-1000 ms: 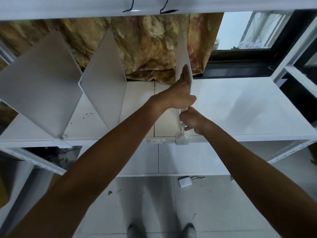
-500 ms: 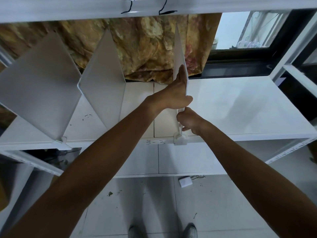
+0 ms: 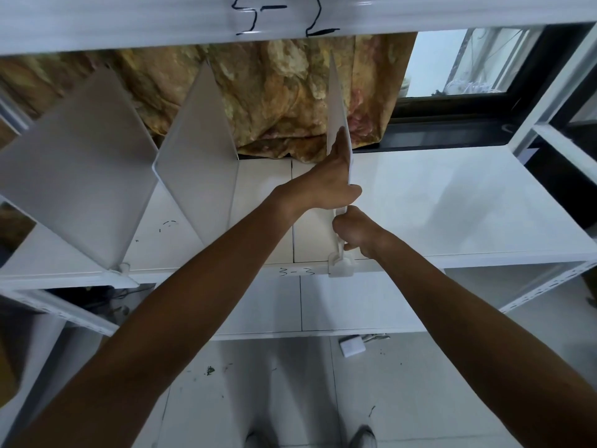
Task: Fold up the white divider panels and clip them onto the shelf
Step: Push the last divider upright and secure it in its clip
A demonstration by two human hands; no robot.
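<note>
A white divider panel (image 3: 336, 108) stands upright, edge-on to me, on the white shelf (image 3: 452, 202). My left hand (image 3: 329, 185) grips the panel's upper front edge, thumb on the right side. My right hand (image 3: 355, 229) is closed around its lower front edge, just above the white clip (image 3: 340, 266) that sits over the shelf's front lip. Two more white divider panels stand upright to the left, one in the middle-left (image 3: 197, 150) and one at the far left (image 3: 74, 166).
A shelf above (image 3: 290, 14) with black marker writing runs across the top. A patterned brown cloth (image 3: 274, 92) hangs behind, a window (image 3: 468, 59) at the right. A small white piece (image 3: 352, 345) lies on the tiled floor near my feet.
The hands and the held panel have barely moved; the view has shifted slightly. The clip stays on the shelf lip.
</note>
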